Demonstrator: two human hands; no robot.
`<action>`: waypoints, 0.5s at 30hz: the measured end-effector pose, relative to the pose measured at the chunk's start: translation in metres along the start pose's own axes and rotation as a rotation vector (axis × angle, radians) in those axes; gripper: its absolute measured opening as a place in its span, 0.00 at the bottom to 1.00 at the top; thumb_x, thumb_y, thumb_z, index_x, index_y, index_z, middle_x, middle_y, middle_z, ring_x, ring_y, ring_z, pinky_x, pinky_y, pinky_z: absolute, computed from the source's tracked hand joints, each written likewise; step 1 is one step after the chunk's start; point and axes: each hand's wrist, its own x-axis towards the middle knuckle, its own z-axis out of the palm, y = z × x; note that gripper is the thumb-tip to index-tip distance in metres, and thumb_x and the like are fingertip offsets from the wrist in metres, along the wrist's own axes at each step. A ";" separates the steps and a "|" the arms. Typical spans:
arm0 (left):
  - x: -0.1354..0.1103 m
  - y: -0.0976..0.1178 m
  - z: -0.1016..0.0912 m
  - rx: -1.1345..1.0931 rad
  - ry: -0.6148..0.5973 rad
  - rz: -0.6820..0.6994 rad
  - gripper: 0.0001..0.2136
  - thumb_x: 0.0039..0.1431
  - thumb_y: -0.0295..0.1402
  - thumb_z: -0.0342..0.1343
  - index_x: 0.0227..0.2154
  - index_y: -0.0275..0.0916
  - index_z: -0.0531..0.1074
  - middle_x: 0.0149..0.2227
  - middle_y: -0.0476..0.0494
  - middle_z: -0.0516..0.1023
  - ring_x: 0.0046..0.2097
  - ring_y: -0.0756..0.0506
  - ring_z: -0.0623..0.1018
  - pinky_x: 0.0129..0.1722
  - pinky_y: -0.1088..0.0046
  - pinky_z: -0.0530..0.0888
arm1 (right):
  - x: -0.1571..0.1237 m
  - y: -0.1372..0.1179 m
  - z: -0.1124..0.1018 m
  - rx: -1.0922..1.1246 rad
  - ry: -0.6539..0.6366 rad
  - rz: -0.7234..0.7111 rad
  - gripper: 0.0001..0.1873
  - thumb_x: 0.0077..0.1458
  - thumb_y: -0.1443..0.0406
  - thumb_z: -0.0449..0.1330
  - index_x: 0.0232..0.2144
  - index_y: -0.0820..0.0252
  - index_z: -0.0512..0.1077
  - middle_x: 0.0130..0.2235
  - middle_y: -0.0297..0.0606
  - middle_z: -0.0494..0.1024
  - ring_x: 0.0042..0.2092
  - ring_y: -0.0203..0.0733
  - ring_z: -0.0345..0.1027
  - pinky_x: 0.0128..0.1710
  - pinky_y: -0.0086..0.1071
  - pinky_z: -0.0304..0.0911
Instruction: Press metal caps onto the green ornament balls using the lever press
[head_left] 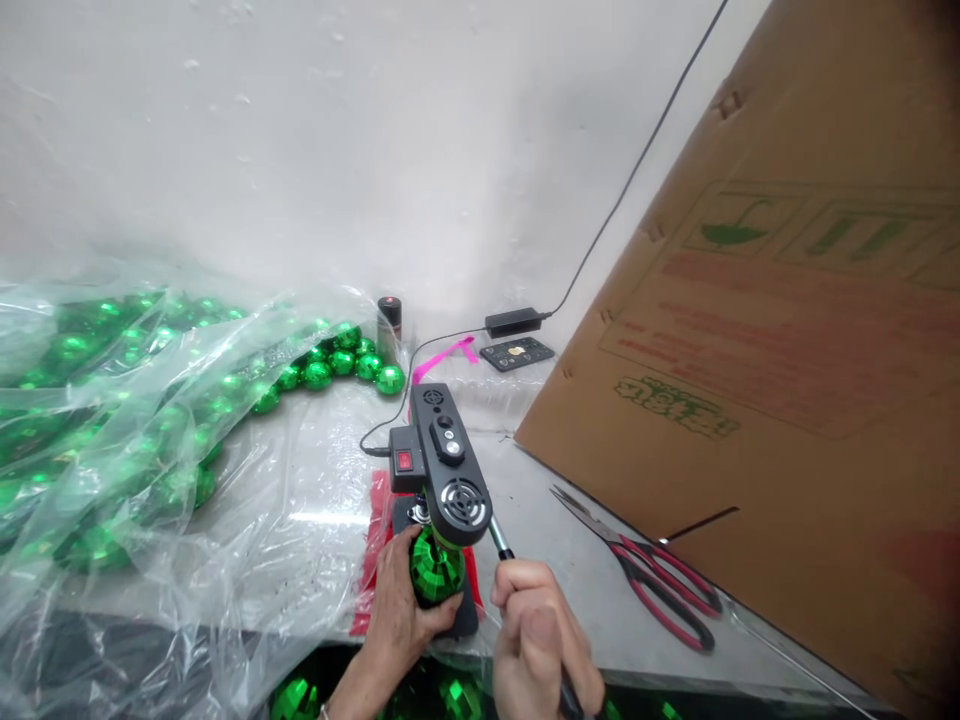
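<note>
the left hand point(401, 600) has its grip curled around the green faceted ball point(436, 570), under the black machine point(448, 470) on the counter point(540, 510); just beside, the right hand point(536, 640) has its grip wrapped on the lever point(500, 540).

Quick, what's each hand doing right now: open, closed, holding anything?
Left hand: closed around the green faceted ball under the black machine.
Right hand: closed on the lever beside it.

Green ball point(436, 572) half behind machine head point(459, 482) — carton print point(757, 330) (faded) unreadable
</note>
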 end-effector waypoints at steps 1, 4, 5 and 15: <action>0.000 0.000 0.000 0.001 0.002 0.004 0.36 0.47 0.39 0.71 0.62 0.36 0.73 0.57 0.29 0.84 0.58 0.25 0.84 0.61 0.37 0.81 | 0.000 0.001 0.000 -0.002 -0.001 -0.001 0.23 0.77 0.68 0.50 0.25 0.55 0.63 0.26 0.29 0.71 0.26 0.33 0.66 0.27 0.30 0.59; -0.001 -0.001 0.002 0.008 0.011 0.025 0.36 0.47 0.39 0.71 0.62 0.36 0.73 0.57 0.29 0.84 0.58 0.25 0.84 0.60 0.37 0.82 | -0.002 0.003 0.000 0.002 0.002 -0.023 0.23 0.77 0.67 0.50 0.25 0.55 0.63 0.27 0.30 0.71 0.26 0.33 0.65 0.27 0.31 0.58; -0.001 -0.001 0.002 0.013 0.016 0.035 0.36 0.48 0.39 0.71 0.62 0.36 0.73 0.57 0.29 0.84 0.58 0.25 0.85 0.60 0.37 0.82 | -0.002 0.004 0.000 0.002 -0.003 -0.026 0.23 0.77 0.67 0.50 0.25 0.55 0.63 0.27 0.30 0.71 0.26 0.33 0.65 0.27 0.31 0.58; 0.001 -0.005 -0.002 0.063 -0.018 0.097 0.36 0.49 0.37 0.72 0.63 0.36 0.74 0.56 0.30 0.85 0.57 0.26 0.85 0.58 0.39 0.83 | 0.002 -0.002 0.002 -0.025 0.031 -0.022 0.24 0.77 0.66 0.51 0.24 0.54 0.63 0.25 0.30 0.70 0.24 0.34 0.64 0.25 0.30 0.58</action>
